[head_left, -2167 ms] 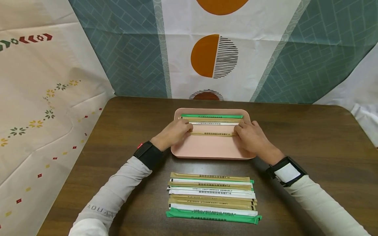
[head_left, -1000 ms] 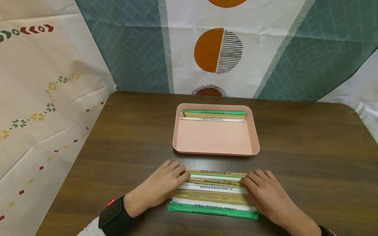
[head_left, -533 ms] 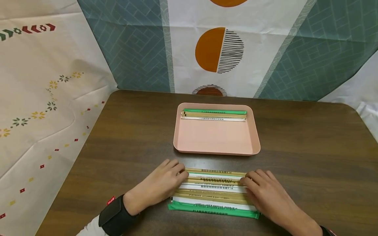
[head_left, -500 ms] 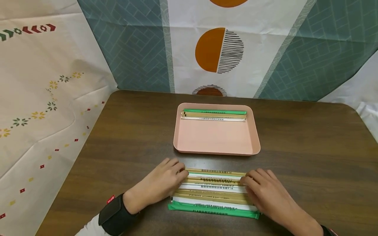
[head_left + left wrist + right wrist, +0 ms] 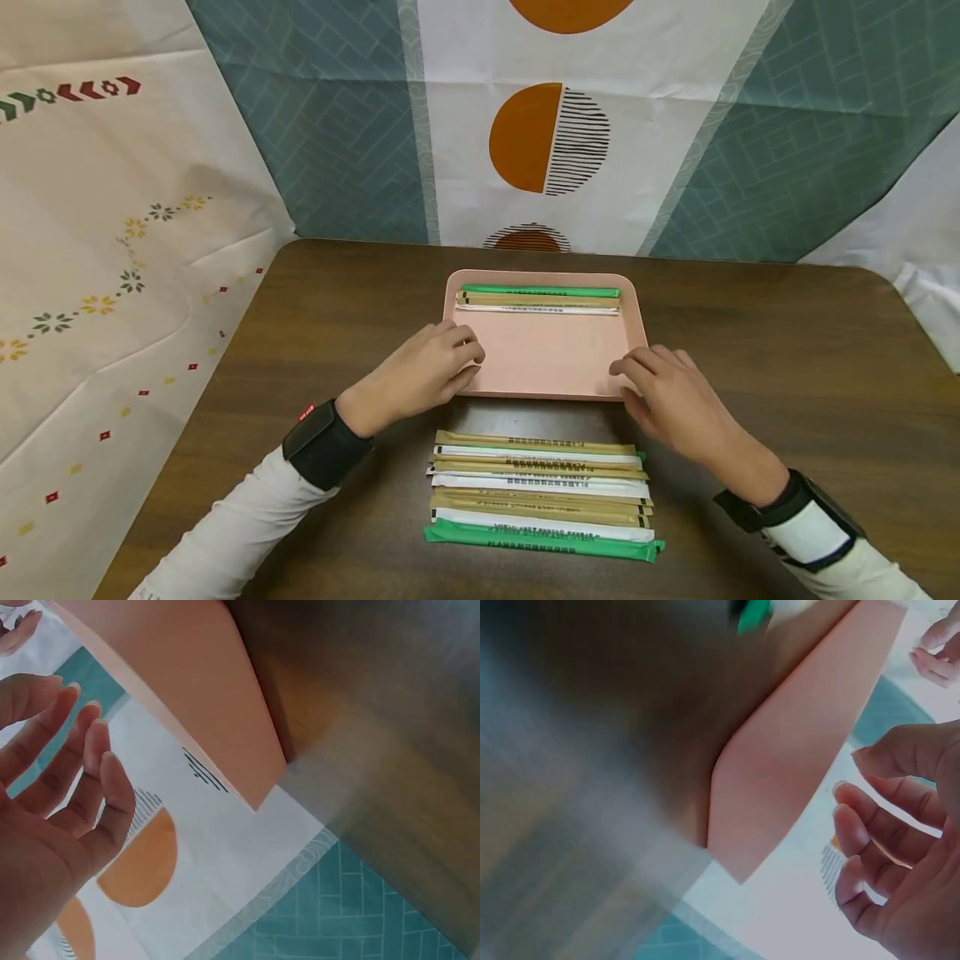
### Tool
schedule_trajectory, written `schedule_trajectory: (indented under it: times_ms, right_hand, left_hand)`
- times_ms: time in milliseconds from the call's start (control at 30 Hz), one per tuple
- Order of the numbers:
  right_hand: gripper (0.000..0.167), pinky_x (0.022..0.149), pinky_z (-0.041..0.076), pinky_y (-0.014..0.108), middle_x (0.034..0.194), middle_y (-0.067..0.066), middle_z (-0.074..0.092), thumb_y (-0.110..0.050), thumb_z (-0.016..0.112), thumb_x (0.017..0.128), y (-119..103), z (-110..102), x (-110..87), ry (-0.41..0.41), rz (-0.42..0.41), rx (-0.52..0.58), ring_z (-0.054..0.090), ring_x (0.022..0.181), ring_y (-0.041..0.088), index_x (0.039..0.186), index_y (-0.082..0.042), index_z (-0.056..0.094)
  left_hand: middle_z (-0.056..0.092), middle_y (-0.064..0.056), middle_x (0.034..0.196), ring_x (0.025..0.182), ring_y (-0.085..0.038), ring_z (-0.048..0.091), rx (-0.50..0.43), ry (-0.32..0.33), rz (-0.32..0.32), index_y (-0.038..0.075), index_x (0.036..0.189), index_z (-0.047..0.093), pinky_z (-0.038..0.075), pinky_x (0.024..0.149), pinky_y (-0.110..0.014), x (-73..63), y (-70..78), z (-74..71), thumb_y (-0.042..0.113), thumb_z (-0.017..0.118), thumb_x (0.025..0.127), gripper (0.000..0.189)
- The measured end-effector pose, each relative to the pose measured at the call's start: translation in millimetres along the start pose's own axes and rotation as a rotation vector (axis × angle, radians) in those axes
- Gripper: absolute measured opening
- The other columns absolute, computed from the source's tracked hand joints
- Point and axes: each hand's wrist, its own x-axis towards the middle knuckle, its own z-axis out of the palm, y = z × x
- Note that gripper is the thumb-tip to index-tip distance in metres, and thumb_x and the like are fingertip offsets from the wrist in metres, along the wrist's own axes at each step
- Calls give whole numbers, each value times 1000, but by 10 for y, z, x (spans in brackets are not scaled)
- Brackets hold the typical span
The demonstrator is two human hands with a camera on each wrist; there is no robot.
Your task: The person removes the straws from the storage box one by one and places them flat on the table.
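Observation:
My left hand (image 5: 420, 367) hovers over the front left corner of a pink tray (image 5: 551, 358), fingers loosely bent. At the tray's front right corner is my right hand (image 5: 678, 400), also loosely bent. Nothing shows between the fingers of the left hand (image 5: 60, 802) or right hand (image 5: 907, 840) in the wrist views. A green wrapped straw (image 5: 540, 291), a tan wrapped straw (image 5: 536, 300) and a white wrapped straw (image 5: 536, 310) lie along the tray's far side. Several more wrapped straws, tan, white and green (image 5: 540, 542), lie in a row before the tray.
The brown wooden table (image 5: 337, 300) extends to both sides of the tray. A patterned cloth (image 5: 337, 133) hangs behind it, and a white cloth with printed flowers (image 5: 112, 250) covers the left side.
Earliest, both hands held a tan wrapped straw over the tray. They then rested at the row's far straws. Now they have moved forward to the tray's front corners, with nothing visible in them.

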Motion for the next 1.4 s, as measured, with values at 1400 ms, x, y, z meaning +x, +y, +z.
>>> schedule_trajectory:
  times_ms: [1400]
  right_hand:
    - [14,61,39,39,75,11,55,-3,74,79,510,463,476,-176,22,-122,52,72,26,85,0,62]
  left_hand:
    - [65,-13,91,88,-26,62,214,-223,-103,4,96,68,51,79,-36,398,-435,374,1,63,90,8]
